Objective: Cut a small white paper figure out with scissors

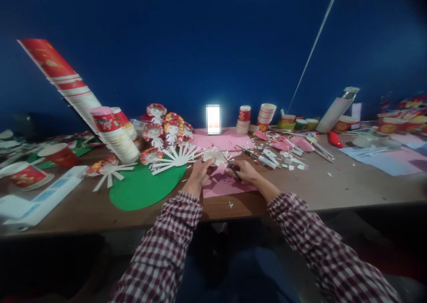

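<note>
Near the table's front edge, my left hand (201,171) is closed on a small piece of white paper (213,156). My right hand (244,171) grips dark-handled scissors (235,171), whose thin blades point up and left beside the white paper. Under both hands lies a pink sheet (230,187) with small scraps on it. A green oval sheet (150,189) is to the left of my left hand, with a white fan of cut strips (180,156) on its upper edge.
Stacked paper cups (116,138) lean at the left, near paper figures with flowery rims (171,131). Shorter cup stacks (267,116) stand behind my right hand. Pink and white scraps (283,147), a tilted white cylinder (336,111) and blue sheets (376,160) lie to the right.
</note>
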The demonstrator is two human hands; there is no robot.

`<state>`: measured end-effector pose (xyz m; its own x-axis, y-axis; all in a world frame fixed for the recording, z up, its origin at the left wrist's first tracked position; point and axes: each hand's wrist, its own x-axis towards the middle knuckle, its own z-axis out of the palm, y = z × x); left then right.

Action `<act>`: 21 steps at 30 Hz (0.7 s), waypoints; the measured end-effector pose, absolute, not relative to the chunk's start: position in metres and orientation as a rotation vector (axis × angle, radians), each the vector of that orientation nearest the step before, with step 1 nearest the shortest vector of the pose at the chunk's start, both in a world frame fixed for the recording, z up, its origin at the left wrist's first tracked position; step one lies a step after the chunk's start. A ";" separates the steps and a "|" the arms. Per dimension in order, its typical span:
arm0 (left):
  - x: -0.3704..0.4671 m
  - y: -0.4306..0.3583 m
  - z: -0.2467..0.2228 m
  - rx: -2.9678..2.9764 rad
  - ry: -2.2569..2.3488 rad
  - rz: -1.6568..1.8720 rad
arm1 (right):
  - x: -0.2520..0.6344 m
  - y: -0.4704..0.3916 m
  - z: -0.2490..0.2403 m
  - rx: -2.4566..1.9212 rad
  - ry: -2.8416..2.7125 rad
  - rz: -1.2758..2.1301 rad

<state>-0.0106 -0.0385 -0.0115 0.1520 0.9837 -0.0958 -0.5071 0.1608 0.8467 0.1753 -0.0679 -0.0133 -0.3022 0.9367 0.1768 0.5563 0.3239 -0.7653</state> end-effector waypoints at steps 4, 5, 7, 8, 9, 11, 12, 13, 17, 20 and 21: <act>-0.011 -0.038 -0.012 0.775 0.781 1.238 | 0.175 -0.068 -0.012 -1.298 -1.970 0.787; -0.011 -0.038 -0.012 0.774 0.781 1.239 | 0.175 -0.068 -0.011 -1.297 -1.968 0.781; -0.011 -0.039 -0.011 0.763 0.782 1.239 | 0.174 -0.068 -0.011 -1.298 -1.964 0.768; -0.011 -0.039 -0.011 0.756 0.780 1.237 | 0.174 -0.068 -0.011 -1.299 -1.964 0.764; -0.010 -0.039 -0.010 0.750 0.776 1.235 | 0.174 -0.069 -0.011 -1.301 -1.963 0.761; -0.010 -0.040 -0.010 0.742 0.772 1.238 | 0.174 -0.069 -0.010 -1.308 -1.965 0.753; -0.010 -0.040 -0.009 0.739 0.771 1.239 | 0.174 -0.069 -0.010 -1.311 -1.967 0.750; -0.010 -0.040 -0.009 0.734 0.771 1.240 | 0.174 -0.069 -0.010 -1.314 -1.970 0.747; -0.011 -0.039 -0.011 0.728 0.764 1.237 | 0.174 -0.068 -0.011 -1.324 -1.960 0.732; -0.011 -0.038 -0.013 0.734 0.764 1.236 | 0.173 -0.068 -0.011 -1.325 -1.955 0.728; -0.011 -0.037 -0.013 0.735 0.764 1.237 | 0.173 -0.068 -0.011 -1.324 -1.957 0.729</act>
